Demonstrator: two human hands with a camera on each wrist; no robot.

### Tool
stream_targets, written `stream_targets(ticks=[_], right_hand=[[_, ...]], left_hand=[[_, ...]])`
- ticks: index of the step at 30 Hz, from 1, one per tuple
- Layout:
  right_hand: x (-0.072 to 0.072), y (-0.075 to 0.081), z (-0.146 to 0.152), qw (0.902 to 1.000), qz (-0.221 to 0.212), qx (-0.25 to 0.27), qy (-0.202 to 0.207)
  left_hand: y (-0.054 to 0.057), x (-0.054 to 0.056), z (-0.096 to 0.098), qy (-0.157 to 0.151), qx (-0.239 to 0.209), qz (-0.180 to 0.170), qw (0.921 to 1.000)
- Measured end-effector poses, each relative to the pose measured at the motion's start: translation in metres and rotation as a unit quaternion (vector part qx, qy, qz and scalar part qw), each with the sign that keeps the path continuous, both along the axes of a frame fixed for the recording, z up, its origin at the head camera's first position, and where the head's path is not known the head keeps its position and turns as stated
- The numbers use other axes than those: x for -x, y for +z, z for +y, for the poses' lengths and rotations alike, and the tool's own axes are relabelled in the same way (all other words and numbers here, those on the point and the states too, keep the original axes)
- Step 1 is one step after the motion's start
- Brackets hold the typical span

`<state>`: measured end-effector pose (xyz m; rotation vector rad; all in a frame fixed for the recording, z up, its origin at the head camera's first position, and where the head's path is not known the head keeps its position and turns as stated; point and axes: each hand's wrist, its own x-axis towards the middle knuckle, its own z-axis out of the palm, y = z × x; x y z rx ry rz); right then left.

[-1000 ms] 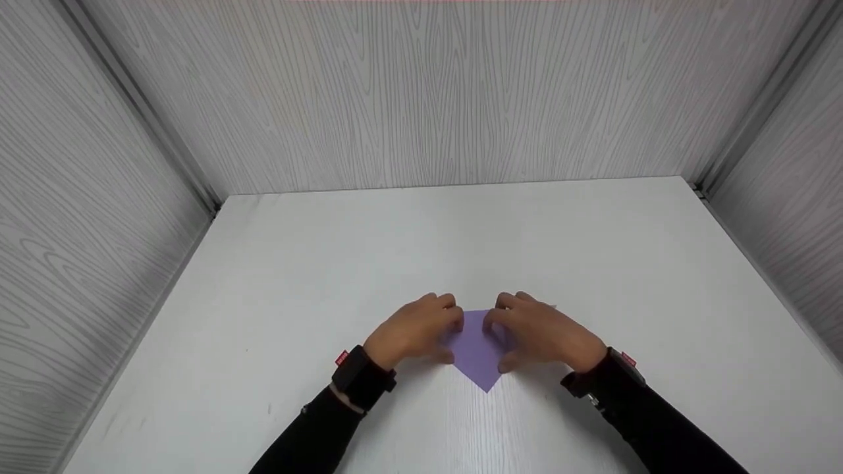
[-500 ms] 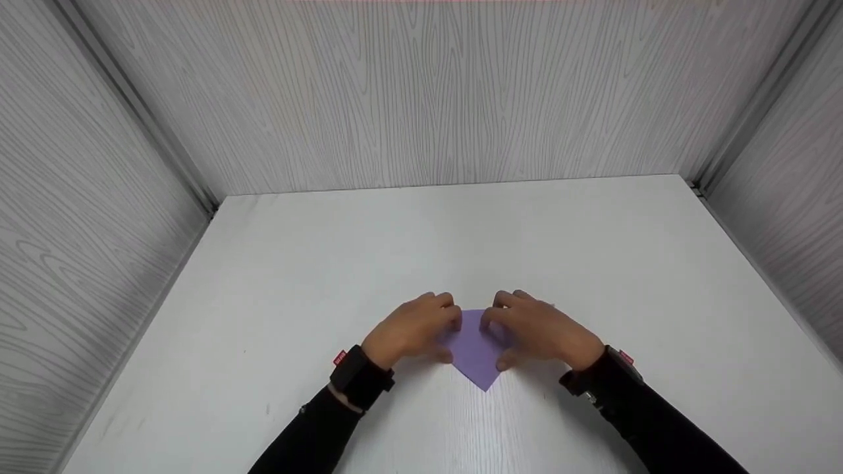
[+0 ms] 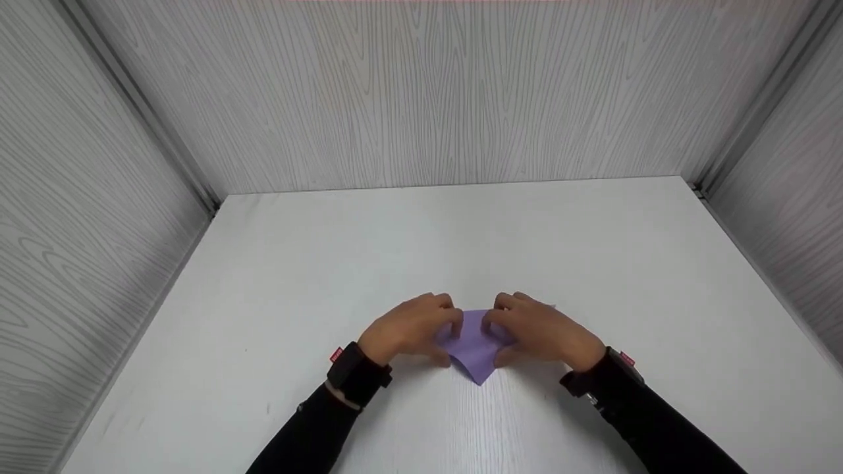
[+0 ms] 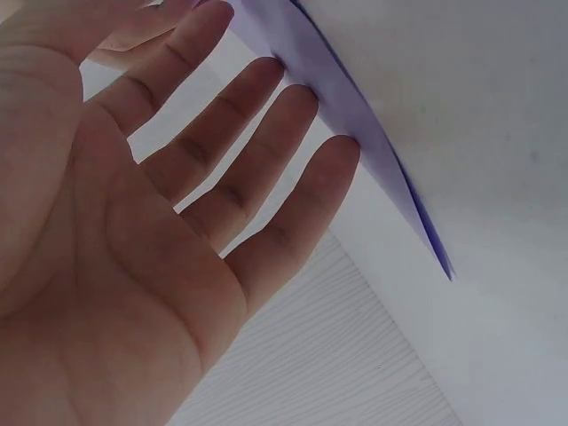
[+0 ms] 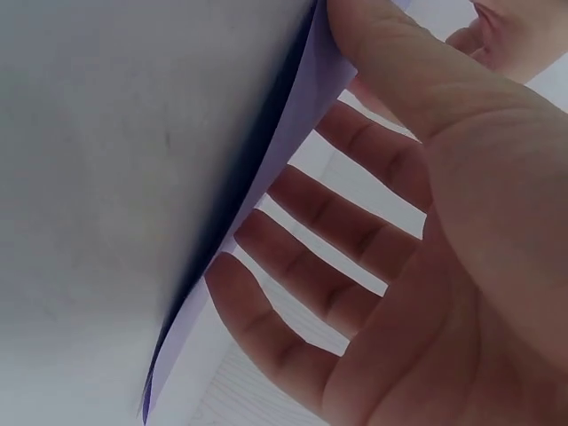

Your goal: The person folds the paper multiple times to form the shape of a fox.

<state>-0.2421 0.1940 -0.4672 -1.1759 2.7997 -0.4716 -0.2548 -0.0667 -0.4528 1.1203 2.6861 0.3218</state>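
A purple sheet of paper [image 3: 475,352], pointed towards the person, lies on the white table between both hands. Its far edge runs straight, and its near corner curves up a little. My left hand [image 3: 411,326] holds the left part, with the thumb at the near edge and the fingers bent down onto the sheet. On the opposite side, my right hand [image 3: 543,329] grips it likewise and hides much of that half. In the left wrist view, fingertips meet the paper [image 4: 333,75], whose tip shows two thin edges. The right thumb [image 5: 382,44] rests at the paper's edge.
The white table [image 3: 329,250] spreads out around the hands. Grey wood-grain panels stand at the back [image 3: 421,99], on the left [image 3: 85,230] and on the right [image 3: 790,197]. A black band with a camera sits on each wrist.
The paper's near corner has drawn back slightly from the person and bowed upward, with shadow under its left edge. The left wrist has shifted slightly left; the right hand has hardly moved.
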Motion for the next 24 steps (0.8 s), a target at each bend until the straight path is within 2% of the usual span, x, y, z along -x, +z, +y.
stream_targets(ticks=[8,15,20,24], right_hand=[[0.003,0.004,0.008,0.9988,-0.047,-0.002,0.010],[0.010,0.008,0.017,0.9959,-0.058,0.035,0.060],[0.015,0.009,0.021,0.9922,-0.078,0.061,0.076],[0.018,0.008,0.023,0.9918,-0.094,0.061,0.062]], left_hand=[[0.002,0.002,-0.003,-0.029,-0.008,-0.004,0.9995],[0.000,0.003,-0.004,-0.040,-0.023,0.009,0.9989],[0.000,0.004,-0.005,-0.037,-0.042,0.013,0.9984],[0.000,0.005,-0.005,-0.022,-0.039,0.006,0.9990]])
